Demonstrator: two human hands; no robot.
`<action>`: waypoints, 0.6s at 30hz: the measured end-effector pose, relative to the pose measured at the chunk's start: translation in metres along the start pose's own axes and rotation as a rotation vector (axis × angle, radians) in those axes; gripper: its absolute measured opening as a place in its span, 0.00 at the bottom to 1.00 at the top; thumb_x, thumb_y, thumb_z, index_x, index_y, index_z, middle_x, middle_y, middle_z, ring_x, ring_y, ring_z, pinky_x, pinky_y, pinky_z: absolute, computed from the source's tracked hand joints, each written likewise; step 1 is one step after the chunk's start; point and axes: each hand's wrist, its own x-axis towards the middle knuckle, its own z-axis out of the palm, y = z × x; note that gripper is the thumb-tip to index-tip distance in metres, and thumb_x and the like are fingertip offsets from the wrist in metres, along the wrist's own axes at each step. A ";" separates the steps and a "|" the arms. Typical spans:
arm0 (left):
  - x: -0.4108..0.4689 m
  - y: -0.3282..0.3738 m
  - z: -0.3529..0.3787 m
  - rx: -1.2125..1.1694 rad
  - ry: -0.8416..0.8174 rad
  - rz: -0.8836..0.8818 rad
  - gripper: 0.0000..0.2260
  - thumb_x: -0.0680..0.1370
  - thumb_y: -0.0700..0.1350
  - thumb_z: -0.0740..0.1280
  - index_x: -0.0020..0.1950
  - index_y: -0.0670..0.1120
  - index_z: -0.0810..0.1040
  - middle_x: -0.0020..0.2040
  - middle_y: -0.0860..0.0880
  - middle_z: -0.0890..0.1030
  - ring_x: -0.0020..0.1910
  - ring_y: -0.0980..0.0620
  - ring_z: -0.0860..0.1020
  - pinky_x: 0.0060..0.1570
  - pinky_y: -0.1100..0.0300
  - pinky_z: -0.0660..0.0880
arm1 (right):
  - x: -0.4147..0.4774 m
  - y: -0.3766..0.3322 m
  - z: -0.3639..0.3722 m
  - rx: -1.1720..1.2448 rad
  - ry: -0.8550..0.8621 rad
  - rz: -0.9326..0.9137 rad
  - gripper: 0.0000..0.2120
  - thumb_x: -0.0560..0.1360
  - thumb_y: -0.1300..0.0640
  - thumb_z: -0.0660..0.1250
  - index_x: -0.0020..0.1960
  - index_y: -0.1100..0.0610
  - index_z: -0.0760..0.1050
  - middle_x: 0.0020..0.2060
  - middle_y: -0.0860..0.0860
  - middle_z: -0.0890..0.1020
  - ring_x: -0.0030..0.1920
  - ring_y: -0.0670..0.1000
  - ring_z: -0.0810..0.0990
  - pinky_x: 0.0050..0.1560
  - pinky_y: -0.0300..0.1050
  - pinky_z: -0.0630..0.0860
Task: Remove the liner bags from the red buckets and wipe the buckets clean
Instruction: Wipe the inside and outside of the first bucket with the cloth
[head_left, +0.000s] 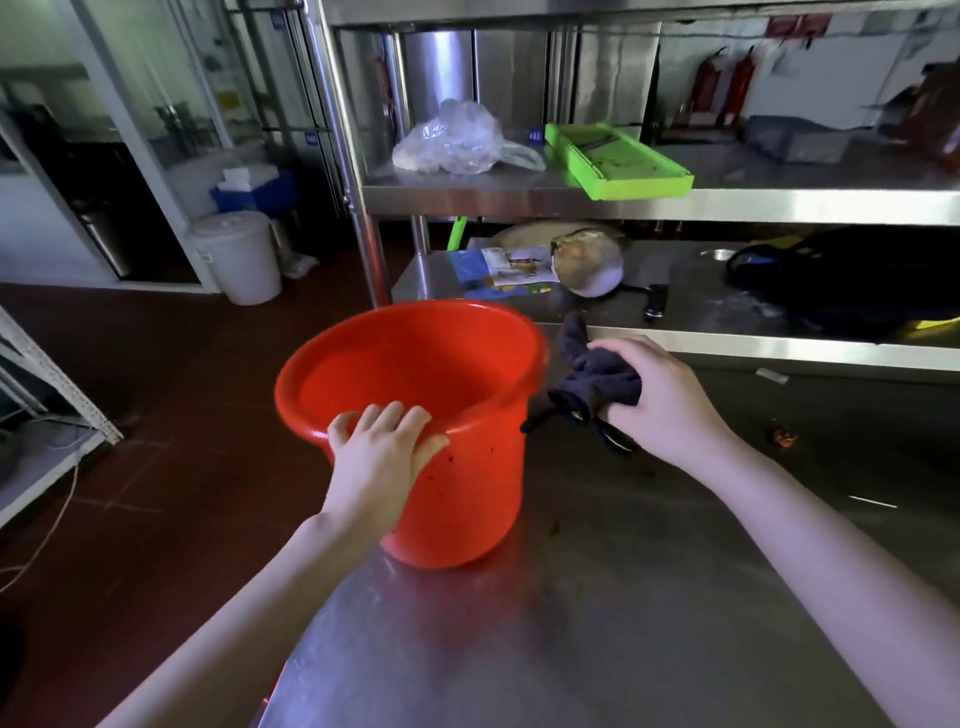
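Observation:
A red bucket (457, 499) stands upright on the left corner of a steel table (623, 597), with no liner bag visible inside. My left hand (382, 452) grips its near rim, fingers curled over the edge. Just right of the bucket, my right hand (660, 395) holds a bunched dark cloth (592, 379), level with the rim and outside the bucket. Small dark specks dot the bucket's outer wall.
A steel shelf rack stands behind the table. A crumpled clear plastic bag (457, 140) and a green tray (618, 161) lie on its upper shelf; papers, a bowl and a dark bag are on the lower one. A white lidded bin (239, 257) stands on the floor at left.

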 end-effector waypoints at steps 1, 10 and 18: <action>0.000 0.001 -0.001 -0.040 -0.004 -0.085 0.15 0.79 0.57 0.61 0.55 0.47 0.78 0.47 0.50 0.78 0.53 0.45 0.76 0.61 0.43 0.64 | -0.001 0.000 0.000 0.021 0.001 0.002 0.27 0.64 0.67 0.71 0.61 0.53 0.76 0.53 0.43 0.75 0.49 0.35 0.70 0.49 0.17 0.61; -0.016 0.006 -0.023 -0.213 0.034 -0.268 0.25 0.76 0.63 0.51 0.55 0.47 0.77 0.48 0.52 0.78 0.49 0.48 0.78 0.56 0.44 0.70 | -0.006 -0.011 0.042 0.214 -0.091 -0.026 0.26 0.68 0.66 0.71 0.65 0.54 0.74 0.61 0.46 0.75 0.60 0.41 0.72 0.57 0.20 0.62; 0.002 -0.004 -0.035 -0.437 0.143 -0.323 0.17 0.80 0.57 0.59 0.45 0.45 0.77 0.34 0.49 0.79 0.35 0.47 0.78 0.37 0.51 0.75 | 0.010 -0.063 0.079 0.171 -0.188 -0.174 0.33 0.67 0.66 0.68 0.72 0.59 0.68 0.71 0.52 0.66 0.71 0.49 0.64 0.68 0.33 0.57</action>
